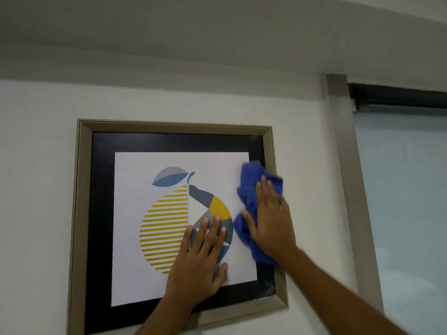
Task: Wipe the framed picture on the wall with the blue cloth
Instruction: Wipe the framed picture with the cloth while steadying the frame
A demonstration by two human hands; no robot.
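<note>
One framed picture (174,223) is hung on a white wall (38,165), beside a window (406,189). A blue cloth (251,197) is pressed against its right side by the flat, spread right hand (271,221). The left hand (200,259) is laid open on the print, nothing being held in its grip.

We see one view only, from the head, close, looking up at the wall (43,165) and ceiling (217,32).

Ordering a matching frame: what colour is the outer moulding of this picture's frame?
A muted beige-gold, around a black inner border; the frame shows best in the head view.
</note>
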